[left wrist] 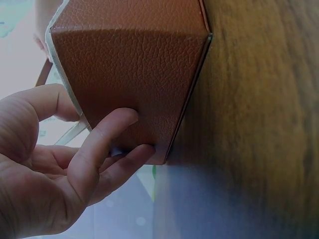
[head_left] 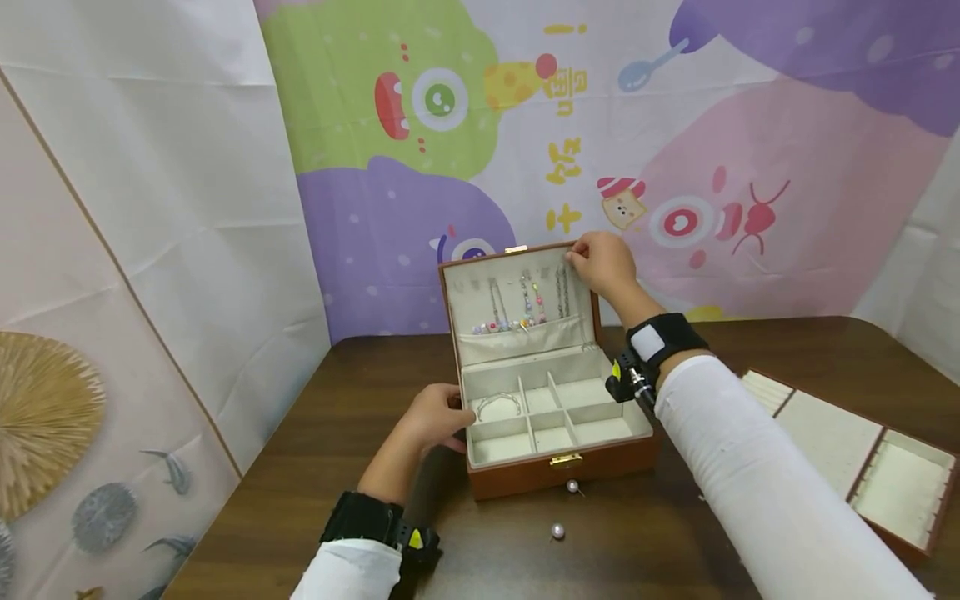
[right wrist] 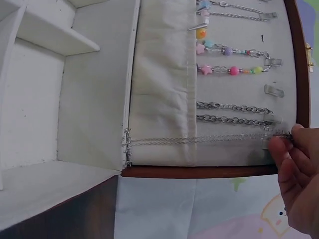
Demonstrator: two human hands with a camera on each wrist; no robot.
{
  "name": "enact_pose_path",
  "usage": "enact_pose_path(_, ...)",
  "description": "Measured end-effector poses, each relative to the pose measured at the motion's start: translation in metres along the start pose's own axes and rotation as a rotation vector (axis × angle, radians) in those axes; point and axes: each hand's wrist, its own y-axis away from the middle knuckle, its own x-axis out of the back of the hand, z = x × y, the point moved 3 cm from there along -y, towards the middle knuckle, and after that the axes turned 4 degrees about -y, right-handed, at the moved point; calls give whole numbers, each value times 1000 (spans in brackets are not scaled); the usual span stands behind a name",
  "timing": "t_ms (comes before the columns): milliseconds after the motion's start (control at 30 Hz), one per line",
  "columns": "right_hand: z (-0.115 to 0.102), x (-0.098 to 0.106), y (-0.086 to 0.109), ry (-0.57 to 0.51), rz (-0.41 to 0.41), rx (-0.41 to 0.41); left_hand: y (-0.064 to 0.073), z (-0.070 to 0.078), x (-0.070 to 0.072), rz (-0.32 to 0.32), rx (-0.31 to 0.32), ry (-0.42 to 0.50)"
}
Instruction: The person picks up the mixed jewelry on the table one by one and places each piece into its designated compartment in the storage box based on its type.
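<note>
A brown leather jewelry box (head_left: 517, 483) stands with its lid raised. My left hand (head_left: 431, 415) holds its left side wall, thumb over the rim and fingers against the leather outside (left wrist: 119, 74). At the lid's upper right corner, my right hand (head_left: 603, 265) pinches a thin silver chain necklace (right wrist: 209, 140) beside the clear hooks. The chain hangs down across the fabric pocket (right wrist: 164, 84) to the hinge. Thicker chains (right wrist: 234, 119) and beaded strands (right wrist: 234, 70) hang on the lid lining. A silver bracelet (head_left: 498, 396) lies in a left compartment.
Two pearl earrings lie on the table in front of the box, one earring (head_left: 572, 486) close to it and another earring (head_left: 557, 531) nearer me. A divided tray (head_left: 828, 433) rests at the right, partly behind my right sleeve. A cartoon cloth (head_left: 405, 217) hangs behind.
</note>
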Motion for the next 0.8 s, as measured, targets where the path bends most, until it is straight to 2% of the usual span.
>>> enact_pose_path(200, 6, 0, 1, -109, -31, -13, 1, 0, -2, 2, 2, -13)
enact_pose_path(400, 6, -1, 1, -174, -8, -35, 2, 0, -1, 16, 14, -16)
enact_pose_path(600, 6, -1, 1, -291, 56, -132, 3, -1, -1, 16, 15, -10)
enact_pose_path(800, 7, -3, 0, -338, 47, -206, 2, -1, -2, 11, 4, -6)
